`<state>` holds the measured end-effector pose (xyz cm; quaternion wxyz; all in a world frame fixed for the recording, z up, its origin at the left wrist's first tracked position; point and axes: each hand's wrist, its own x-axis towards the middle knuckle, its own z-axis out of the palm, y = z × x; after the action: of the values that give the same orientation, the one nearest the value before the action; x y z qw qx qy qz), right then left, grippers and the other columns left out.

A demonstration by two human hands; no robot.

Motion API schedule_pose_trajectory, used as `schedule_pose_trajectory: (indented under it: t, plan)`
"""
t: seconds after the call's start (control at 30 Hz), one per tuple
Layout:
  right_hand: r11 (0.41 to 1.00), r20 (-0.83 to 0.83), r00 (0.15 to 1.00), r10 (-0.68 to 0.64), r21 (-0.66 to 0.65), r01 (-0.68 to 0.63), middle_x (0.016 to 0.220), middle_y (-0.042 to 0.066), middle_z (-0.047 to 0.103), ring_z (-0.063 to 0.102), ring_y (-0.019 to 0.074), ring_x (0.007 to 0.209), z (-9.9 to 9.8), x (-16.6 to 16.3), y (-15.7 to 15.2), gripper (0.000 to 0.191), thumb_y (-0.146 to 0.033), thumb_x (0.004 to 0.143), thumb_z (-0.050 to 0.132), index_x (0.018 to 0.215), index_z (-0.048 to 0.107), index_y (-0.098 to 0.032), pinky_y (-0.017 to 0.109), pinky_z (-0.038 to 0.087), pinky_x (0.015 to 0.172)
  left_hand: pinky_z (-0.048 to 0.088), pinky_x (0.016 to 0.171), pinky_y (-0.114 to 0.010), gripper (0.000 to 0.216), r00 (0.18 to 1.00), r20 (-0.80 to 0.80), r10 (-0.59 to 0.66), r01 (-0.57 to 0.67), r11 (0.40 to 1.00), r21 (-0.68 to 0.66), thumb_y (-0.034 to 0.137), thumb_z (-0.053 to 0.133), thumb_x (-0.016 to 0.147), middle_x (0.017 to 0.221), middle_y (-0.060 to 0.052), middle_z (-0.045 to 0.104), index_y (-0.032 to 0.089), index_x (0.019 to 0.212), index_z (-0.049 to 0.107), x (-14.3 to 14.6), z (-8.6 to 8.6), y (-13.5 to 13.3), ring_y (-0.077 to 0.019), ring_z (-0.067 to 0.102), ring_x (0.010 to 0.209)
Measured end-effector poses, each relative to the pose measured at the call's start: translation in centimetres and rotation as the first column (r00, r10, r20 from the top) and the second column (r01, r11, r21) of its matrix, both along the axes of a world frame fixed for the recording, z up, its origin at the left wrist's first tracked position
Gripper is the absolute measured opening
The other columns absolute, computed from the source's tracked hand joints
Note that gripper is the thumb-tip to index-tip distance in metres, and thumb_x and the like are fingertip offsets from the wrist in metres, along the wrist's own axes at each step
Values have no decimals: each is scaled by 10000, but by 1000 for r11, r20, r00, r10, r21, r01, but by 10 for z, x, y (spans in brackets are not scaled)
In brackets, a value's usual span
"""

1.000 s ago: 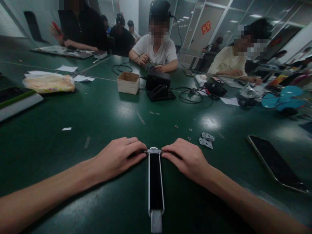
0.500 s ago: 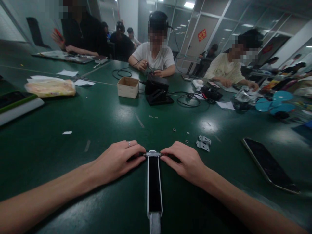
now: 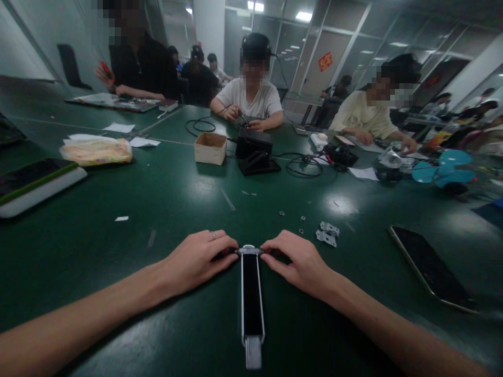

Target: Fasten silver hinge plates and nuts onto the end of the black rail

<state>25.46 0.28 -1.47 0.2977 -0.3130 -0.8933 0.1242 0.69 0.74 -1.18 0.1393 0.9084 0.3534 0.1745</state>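
A long, narrow silver-edged part with a black middle (image 3: 252,298) lies in front of me, with a silver tongue (image 3: 253,353) at its near end. At its far end a thin crosswise pin (image 3: 249,251) sticks out on both sides. My left hand (image 3: 200,256), with a ring on one finger, pinches the pin's left end between thumb and fingertips. On the opposite side, my right hand (image 3: 296,259) pinches the right end the same way. The fingertips hide most of both pin ends. Small metal brackets (image 3: 327,234) lie beyond my right hand, near several small nuts or washers (image 3: 302,231).
A phone (image 3: 432,267) rests at right on the green table (image 3: 188,204). Farther off stand a small box (image 3: 210,148), a black stand (image 3: 257,152) with cables, and a blue fan (image 3: 444,168). A plastic packet (image 3: 96,151) is at left. Other people sit across the table.
The camera view has shifted slightly, so the surroundings appear lower and mostly farther right. Both hands keep their pinch on the pin, and the long part stays between them.
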Motion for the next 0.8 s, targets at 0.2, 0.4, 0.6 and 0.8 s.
schedule_pose_trajectory:
  t: [0.2, 0.4, 0.6, 0.8]
  plan:
    - [1000, 0, 1000, -7, 5, 7, 761, 43, 649, 564, 146, 698, -2, 1, 0, 131, -218, 900, 538, 905, 640, -138, 267, 469, 637, 420, 569, -215, 152, 1000, -2, 19, -19, 1000, -11, 247, 507, 928, 801, -16, 616, 153, 984, 612, 0, 2, -2, -132, 567, 669]
    - [1000, -1, 1000, -4, 5, 4, 761, 42, 647, 557, 150, 694, -2, 0, -1, 116, -202, 894, 539, 903, 637, -140, 273, 465, 628, 422, 572, -212, 128, 1000, 14, 22, -22, 999, -28, 233, 541, 912, 795, -14, 622, 146, 965, 617, -1, 0, -1, -124, 567, 660]
    - [1000, -2, 1000, 0, -20, 0, 784, 44, 650, 558, 145, 704, -2, 1, -2, 111, -189, 889, 543, 920, 635, -136, 271, 467, 636, 430, 592, -218, 142, 1000, 18, 23, -23, 999, -46, 250, 525, 928, 819, -14, 633, 159, 987, 616, -2, -2, 0, -128, 580, 683]
    - [1000, -2, 1000, 2, -26, -2, 801, 47, 659, 568, 150, 720, -2, 1, -1, 122, -198, 895, 535, 934, 635, -142, 280, 472, 647, 437, 613, -232, 157, 999, 31, 28, -26, 998, -51, 274, 520, 936, 832, -21, 644, 162, 981, 620, -4, -4, 1, -142, 596, 716]
